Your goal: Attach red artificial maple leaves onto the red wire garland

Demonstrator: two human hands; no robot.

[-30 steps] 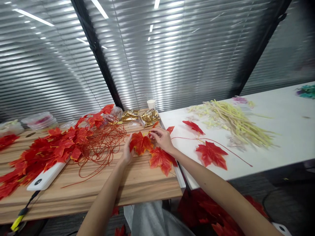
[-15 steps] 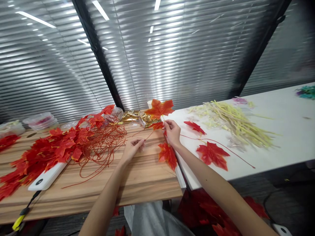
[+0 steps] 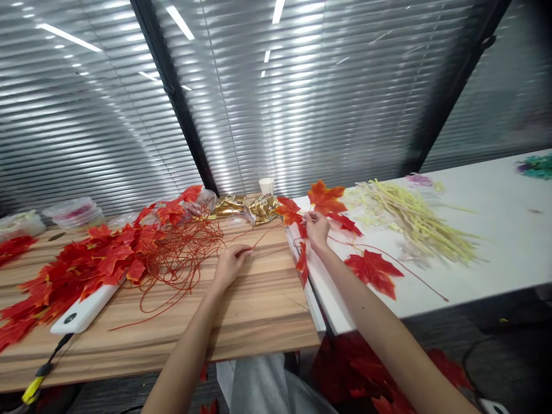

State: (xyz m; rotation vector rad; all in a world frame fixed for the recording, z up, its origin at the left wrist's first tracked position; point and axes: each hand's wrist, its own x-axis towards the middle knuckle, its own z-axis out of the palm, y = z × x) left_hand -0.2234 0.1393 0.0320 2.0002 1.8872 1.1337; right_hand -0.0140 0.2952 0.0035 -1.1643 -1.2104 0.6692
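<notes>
Head view, left hand: my left hand (image 3: 233, 267) is low over the wooden table (image 3: 259, 322), thumb and fingertips pressed together on the cord (image 3: 265, 234).
Right hand: my right hand (image 3: 317, 229) is over the join with the white table (image 3: 495, 230), its fingertips pinching the stem of the top leaf (image 3: 325, 198).
Top leaf: spread just above my fingertips, on the far side of my hand.
Side leaves: one side leaf (image 3: 288, 210) is just left of my right hand; another hangs below it, along the table edge.
Cord: runs from my left fingertips toward the leaves at my right hand; more lies in a tangle (image 3: 183, 241) to my left.
Flat leaf: on the white table, the flat leaf (image 3: 375, 271) lies beside my right forearm, a length of cord passing just beyond it.
Left side: a leaf heap (image 3: 90, 253) partly covers the white box (image 3: 84, 310).
Far edge: gold packets (image 3: 263, 208) sit in front of the cup (image 3: 267, 186).
Right side: yellow strips (image 3: 418, 221) lie bunched on the white table.
</notes>
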